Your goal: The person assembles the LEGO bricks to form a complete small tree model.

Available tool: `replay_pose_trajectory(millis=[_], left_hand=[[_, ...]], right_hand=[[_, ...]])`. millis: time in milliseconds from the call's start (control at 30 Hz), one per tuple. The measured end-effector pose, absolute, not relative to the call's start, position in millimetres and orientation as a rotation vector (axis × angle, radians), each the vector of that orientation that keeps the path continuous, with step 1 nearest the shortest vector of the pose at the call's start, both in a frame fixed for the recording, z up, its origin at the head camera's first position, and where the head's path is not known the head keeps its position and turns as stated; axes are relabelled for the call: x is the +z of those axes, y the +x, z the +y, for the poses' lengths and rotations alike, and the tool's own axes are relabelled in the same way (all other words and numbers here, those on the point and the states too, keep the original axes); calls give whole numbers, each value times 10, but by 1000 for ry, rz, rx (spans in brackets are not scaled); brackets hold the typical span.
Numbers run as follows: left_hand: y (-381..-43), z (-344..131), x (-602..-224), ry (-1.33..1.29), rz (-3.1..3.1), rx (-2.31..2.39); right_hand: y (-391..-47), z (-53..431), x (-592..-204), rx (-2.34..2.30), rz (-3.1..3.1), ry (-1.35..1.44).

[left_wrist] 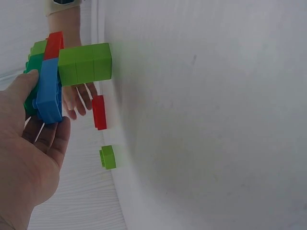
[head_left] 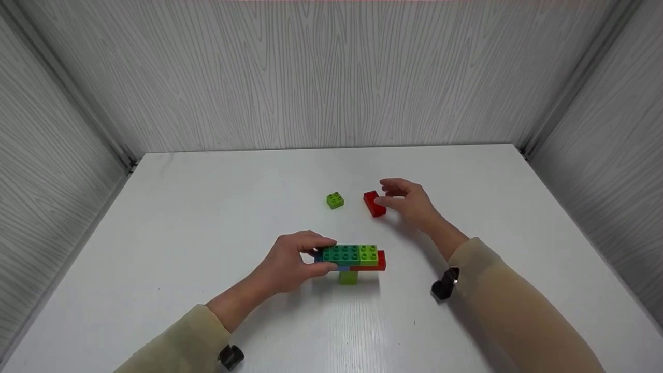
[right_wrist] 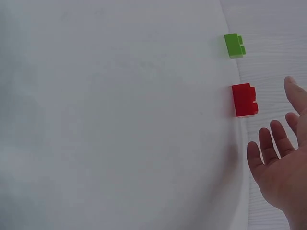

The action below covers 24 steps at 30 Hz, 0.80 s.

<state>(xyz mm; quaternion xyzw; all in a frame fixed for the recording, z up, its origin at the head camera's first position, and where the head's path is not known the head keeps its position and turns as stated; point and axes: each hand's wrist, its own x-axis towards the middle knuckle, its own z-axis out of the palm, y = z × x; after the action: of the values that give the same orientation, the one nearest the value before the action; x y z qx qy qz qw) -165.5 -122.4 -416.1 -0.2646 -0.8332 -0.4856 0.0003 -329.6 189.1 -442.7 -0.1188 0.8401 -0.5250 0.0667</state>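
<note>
My left hand (head_left: 292, 263) grips the left end of a T-shaped toy brick build. Its top layer has a dark green brick (head_left: 342, 255) beside a lime brick (head_left: 368, 255). Under these lie a blue brick (left_wrist: 49, 91) and a red brick (left_wrist: 53, 46), with a stem of stacked lime bricks (left_wrist: 85, 63) below. Over on the right, my right hand (head_left: 412, 204) has its fingers spread and relaxed, the thumb overlapping a loose red brick (head_left: 370, 199) in the head view. In the right wrist view, a gap shows between that hand and the red brick.
A small lime brick (head_left: 335, 200) lies on the white table (head_left: 217, 207), left of the loose red brick. Wood-grained grey panels (head_left: 331, 77) rise behind the table and along both sides. Black devices (head_left: 443, 286) are worn at both wrists.
</note>
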Motion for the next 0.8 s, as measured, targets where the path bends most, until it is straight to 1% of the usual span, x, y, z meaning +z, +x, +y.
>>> replay_pose_trajectory(millis=[433,800], left_hand=[[-1622,-1214,-4135,-811,-2644,-1507],[-1601,-1228,-4166,-842,-2606,-1519]], right_hand=[[-3255,1766,-4497,-1350,2556,-323],[-3221,1750,-4535,-1306,2584,-395]])
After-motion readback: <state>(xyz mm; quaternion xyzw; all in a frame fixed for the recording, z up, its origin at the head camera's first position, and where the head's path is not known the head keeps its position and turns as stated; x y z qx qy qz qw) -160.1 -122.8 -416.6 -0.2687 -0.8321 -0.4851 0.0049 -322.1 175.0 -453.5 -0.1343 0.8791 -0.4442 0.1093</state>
